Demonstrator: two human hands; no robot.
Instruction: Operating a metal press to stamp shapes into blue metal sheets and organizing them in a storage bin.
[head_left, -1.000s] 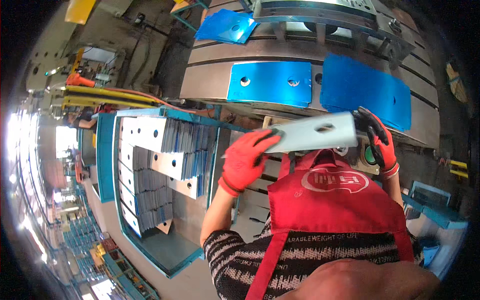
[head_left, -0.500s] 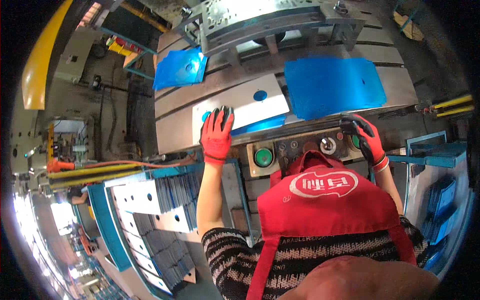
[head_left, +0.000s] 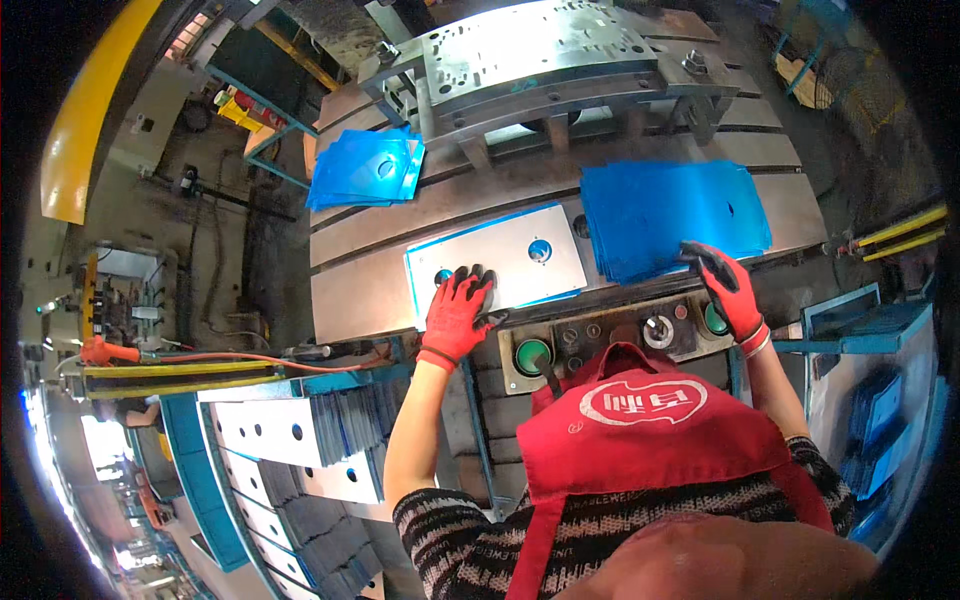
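Note:
My left hand [head_left: 460,315], in a red glove with black fingers, lies on the near left corner of a white metal plate [head_left: 505,270]. Its fingers are spread over the surface by one of the two round holes, thumb out to the side. Blue edges show under the plate. At the near edge of a stack of blue film-covered sheets [head_left: 670,215] is my right hand [head_left: 728,295], gloved the same way. Its fingers stretch out to the stack's edge, and nothing shows in them. A smaller pile of blue sheets [head_left: 365,168] lies at the far left.
A large steel die [head_left: 540,50] stands on the slotted press bed [head_left: 350,240]. Before the bed is a control panel [head_left: 585,335] with a green button [head_left: 532,357] near each end. Racks of plates stand left [head_left: 275,430] and right [head_left: 880,400].
The white plate has turned and now lies more nearly over the blue layer below. My left hand has shifted along it, and my right hand has come to the blue stack's near edge.

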